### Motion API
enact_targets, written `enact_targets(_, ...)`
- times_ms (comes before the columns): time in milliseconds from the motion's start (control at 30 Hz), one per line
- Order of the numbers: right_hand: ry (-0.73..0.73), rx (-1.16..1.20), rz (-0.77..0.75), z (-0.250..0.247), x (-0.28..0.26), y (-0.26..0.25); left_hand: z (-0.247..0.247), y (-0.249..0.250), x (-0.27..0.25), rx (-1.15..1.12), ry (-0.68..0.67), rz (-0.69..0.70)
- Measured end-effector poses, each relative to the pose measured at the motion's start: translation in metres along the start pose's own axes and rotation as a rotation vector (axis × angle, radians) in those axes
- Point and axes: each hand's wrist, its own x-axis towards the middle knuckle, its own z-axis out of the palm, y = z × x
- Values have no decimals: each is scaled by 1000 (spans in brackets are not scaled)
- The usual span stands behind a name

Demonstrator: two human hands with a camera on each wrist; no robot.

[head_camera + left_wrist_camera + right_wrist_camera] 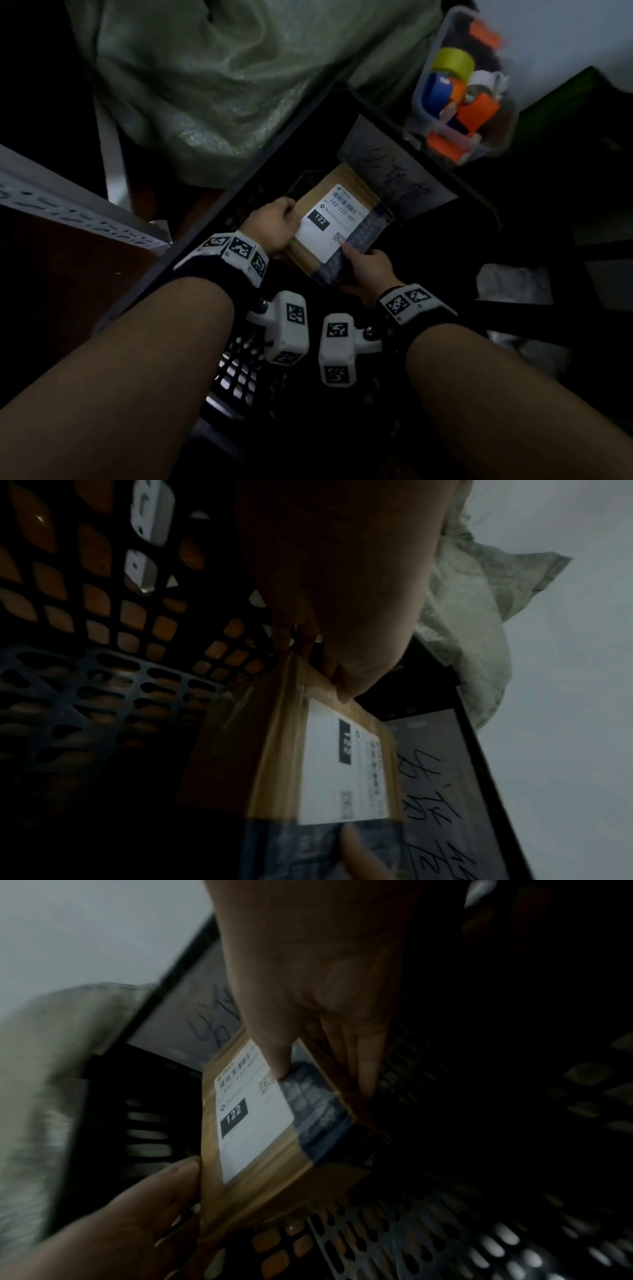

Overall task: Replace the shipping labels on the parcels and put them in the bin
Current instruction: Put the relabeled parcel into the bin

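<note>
A brown cardboard parcel (310,255) with a white shipping label (329,224) marked 122 and a dark tape band (363,233) is held inside a black perforated bin (212,219). My left hand (277,222) grips its left edge, thumb on top. My right hand (368,270) grips the near right end, thumb pressing the tape beside the label. In the left wrist view the parcel (274,764) and label (329,772) hang below my left hand (342,610). In the right wrist view my right hand (308,988) pinches the parcel (260,1172); the label (253,1123) faces up.
A grey sign with handwriting (394,171) leans on the bin's far wall. A clear tub of coloured tape rolls (462,85) stands at the back right. A pale green woven sack (212,85) lies behind the bin. A white slotted shelf rail (68,212) is at left.
</note>
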Motion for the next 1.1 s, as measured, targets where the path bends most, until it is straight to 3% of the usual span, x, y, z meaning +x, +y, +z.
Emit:
enact_targets(100, 15, 15, 29, 9, 24, 8, 10, -7, 18, 73, -154, 70)
enact_targets(233, -114, -62, 16, 21, 43, 9, 15, -19, 31, 143, -244, 58)
enact_targets(400, -193, -160, -31, 23, 54, -1, 7, -31, 33, 75, -49, 77)
enact_targets(533, -209, -287, -75, 19, 51, -14, 4, -34, 30, 21, 2, 82)
enact_targets(667, -123, -503, -200, 9, 41, -26, -2, -26, 17, -8, 5, 70)
enact_targets(767, -54, -685, -280, 1, 15, -37, -16, -12, 0, 10, 34, 100)
enact_targets(967, -110, -948, -450, -5, -78, -76, -59, 16, -58, 7, 141, 158)
enact_targets(1100, -128, -963, -579, -2, -150, -100, -90, 38, -112, 4, 212, 186)
